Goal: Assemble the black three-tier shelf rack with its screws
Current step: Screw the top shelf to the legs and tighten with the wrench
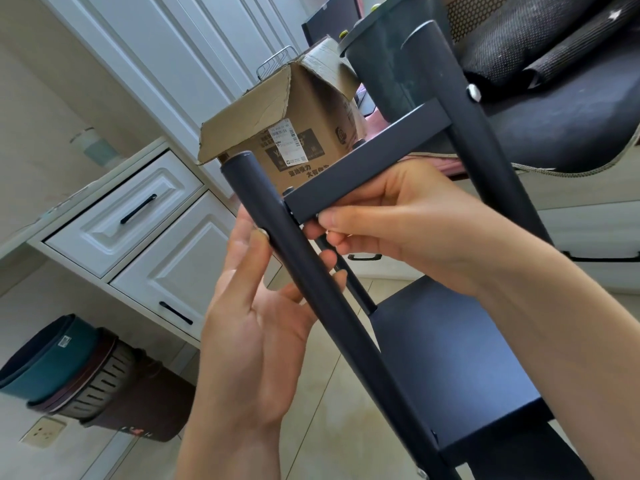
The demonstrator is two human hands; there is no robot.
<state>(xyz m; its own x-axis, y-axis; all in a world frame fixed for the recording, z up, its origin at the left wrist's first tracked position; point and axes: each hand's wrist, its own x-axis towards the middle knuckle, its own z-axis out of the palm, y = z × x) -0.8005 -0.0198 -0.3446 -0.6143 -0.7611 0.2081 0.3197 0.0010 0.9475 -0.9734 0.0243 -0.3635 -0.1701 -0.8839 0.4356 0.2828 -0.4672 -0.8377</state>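
While left hand (256, 327) cradles round matte pole (311, 289), flat crossbar (367, 161) pinched.

White drawer cabinet (138, 233), beige tile floor (332, 393), cardboard box (294, 133), daylight.

An open cardboard box (298, 133) with a white printed label stands near the middle of the view, its torn flap sticking out toward nine o'clock. At about nine o'clock, white drawers (128, 216) carry black handles. Down at seven o'clock, nested tubs (69, 372), teal outermost, lie on their side on the pale tiled floor (332, 393), beside a wall socket (43, 432). At two o'clock sits a dark mesh chair (561, 81).
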